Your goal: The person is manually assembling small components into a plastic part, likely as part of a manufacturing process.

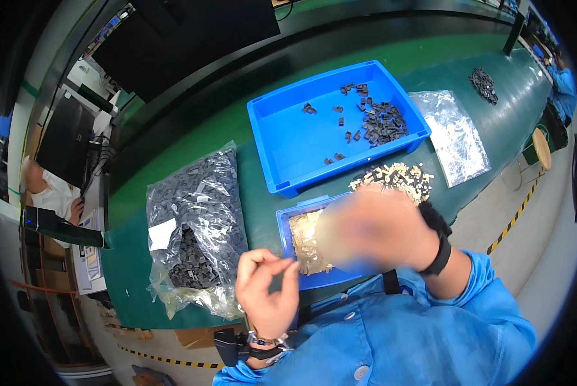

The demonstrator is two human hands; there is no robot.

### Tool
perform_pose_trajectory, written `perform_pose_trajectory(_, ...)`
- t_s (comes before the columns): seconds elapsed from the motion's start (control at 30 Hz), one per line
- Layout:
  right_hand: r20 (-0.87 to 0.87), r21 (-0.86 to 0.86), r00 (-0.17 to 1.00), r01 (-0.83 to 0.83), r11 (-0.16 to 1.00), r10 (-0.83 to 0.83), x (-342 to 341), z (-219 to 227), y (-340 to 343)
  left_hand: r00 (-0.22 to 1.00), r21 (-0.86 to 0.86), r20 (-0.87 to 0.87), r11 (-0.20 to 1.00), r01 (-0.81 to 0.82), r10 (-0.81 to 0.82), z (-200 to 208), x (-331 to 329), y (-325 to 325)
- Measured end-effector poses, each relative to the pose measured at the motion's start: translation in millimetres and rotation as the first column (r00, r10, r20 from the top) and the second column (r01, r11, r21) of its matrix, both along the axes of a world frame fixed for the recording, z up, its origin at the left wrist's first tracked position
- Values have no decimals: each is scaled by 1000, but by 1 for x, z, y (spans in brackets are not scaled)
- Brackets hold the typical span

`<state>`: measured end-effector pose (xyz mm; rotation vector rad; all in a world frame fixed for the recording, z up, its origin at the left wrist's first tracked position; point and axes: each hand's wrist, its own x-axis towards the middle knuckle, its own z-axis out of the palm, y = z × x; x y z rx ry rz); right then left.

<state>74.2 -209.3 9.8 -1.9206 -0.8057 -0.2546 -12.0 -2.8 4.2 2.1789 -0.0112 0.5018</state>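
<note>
A green worktop (131,283), bowed by the lens, fills the middle of a workroom, with a large blue tray (288,141) standing on it. On the near side of that tray, toward its left end, is the left hand (267,302); its fingers (256,258) are curled, thumb and index tips close together, and I cannot tell whether anything small is pinched there. The right hand (401,225) is also nearer than the tray, above the right part of a small blue bin (284,235); a blur covers its fingers, so their state cannot be told. Pale pieces (304,235) lie in the bin, just in front of the tray. Between the tray and the right hand sits a loose heap of pale and dark pieces (401,179). Inside the tray, black parts (386,122) gather toward its right end. Left of the tray is a clear plastic bag (198,186) of dark parts; right of it, a flat shiny packet (459,141) and, farther, a dark pile (483,85). Well beyond the tray, one person (55,198) is at left, another (564,90) at right.
</note>
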Motion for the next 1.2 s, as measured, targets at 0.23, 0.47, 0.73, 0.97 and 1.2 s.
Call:
perform_pose_trajectory(0.23,-301,327,893,428,843,-336,71,-27,-33,956,-187,-288,982,4,-58,-32,1,17)
perform_pose_trajectory(0.47,-123,-261,934,295,919,-335,27,-30,-62,943,-217,-329,976,-17,-57,-43,-7,12)
perform_pose_trajectory(0.73,-122,-474,953,188,860,-276,21,-49,-69,936,-264,-339,965,1,-94,-50,-9,-3)
perform_pose_trajectory(0.97,-440,-305,836,204,930,-328,20,-31,-69,931,-283,-348,959,9,-112,-50,-13,-5)
perform_pose_trajectory(1.2,-414,-247,846,251,936,-336,19,-30,-68,990,-109,-144,994,-1,-15,-37,-8,3)
